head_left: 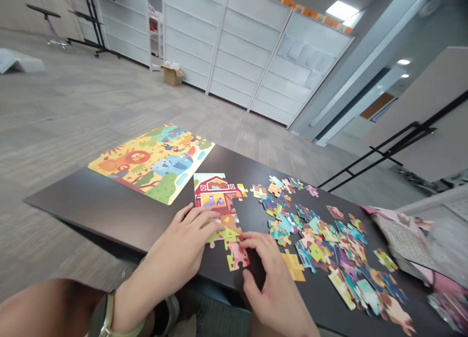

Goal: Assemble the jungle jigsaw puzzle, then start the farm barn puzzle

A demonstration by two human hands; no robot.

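Red-and-white barn section of joined cardboard jigsaw pcs (228,221) = what's done. Its far end shows the barn w/ straight outer edges; its right side is ragged w/ tabs & gaps. Prob. an early stage: one narrow strip together, most pcs loose. Pink-and-green cardboard pc (239,255) sits at the barn section's near end; can't tell if fully seated.

Bare L hand (188,234), palm down at the barn section's left edge, fingers spread & resting on it, nothing clasped. Bare R hand (270,264), just right of the barn section's near end, has fingertips on the pink-and-green pc; thumb near its lower edge, can't tell if it's pinched.

Left: big heap of multicoloured loose cardboard pcs (320,237), right of the barn section, many overlapping. Orange-yellow straight-edged pc (293,266) lies at the heap's near-left side, beyond the R hand from the barn section.

Surface: dark brown-black smooth tabletop (109,200) under it all. Yellow rectangular animal-picture sheet (157,159) is left of the barn section, apart; printed or assembled, can't tell. Grey patterned bag w/ pink trim (398,234) far right, past the heap.

Room, beyond the barn section: grey carpet floor (109,93), brown cardboard box (173,76), tall white panelled units (241,49). Far right: pale panel on black metal frame (438,93).
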